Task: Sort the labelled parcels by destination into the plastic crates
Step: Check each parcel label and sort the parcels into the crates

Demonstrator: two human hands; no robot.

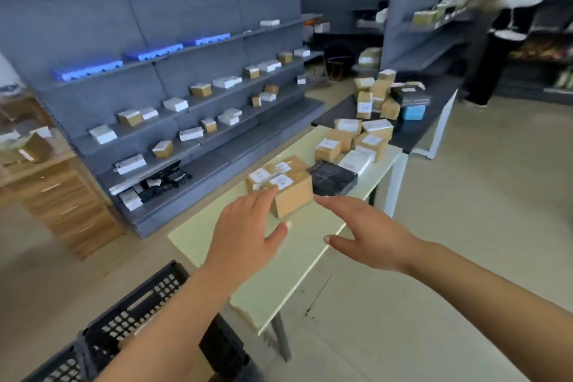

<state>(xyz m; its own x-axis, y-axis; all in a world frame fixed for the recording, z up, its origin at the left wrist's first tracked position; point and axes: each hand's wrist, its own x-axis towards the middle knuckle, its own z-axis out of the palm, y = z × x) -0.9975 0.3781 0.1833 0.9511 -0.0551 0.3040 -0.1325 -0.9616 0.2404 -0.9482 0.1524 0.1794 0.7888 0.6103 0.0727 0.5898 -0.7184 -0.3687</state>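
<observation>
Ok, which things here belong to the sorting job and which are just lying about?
Job: left hand, right hand, nearest parcel, parcel pile, black crate, table.
Lying about: shelf boxes, blue trays, wooden drawers, bystander.

Parcel stockroom, grey shelving (173, 49) lined with boxes, labelled cartons (347, 139) on tables
</observation>
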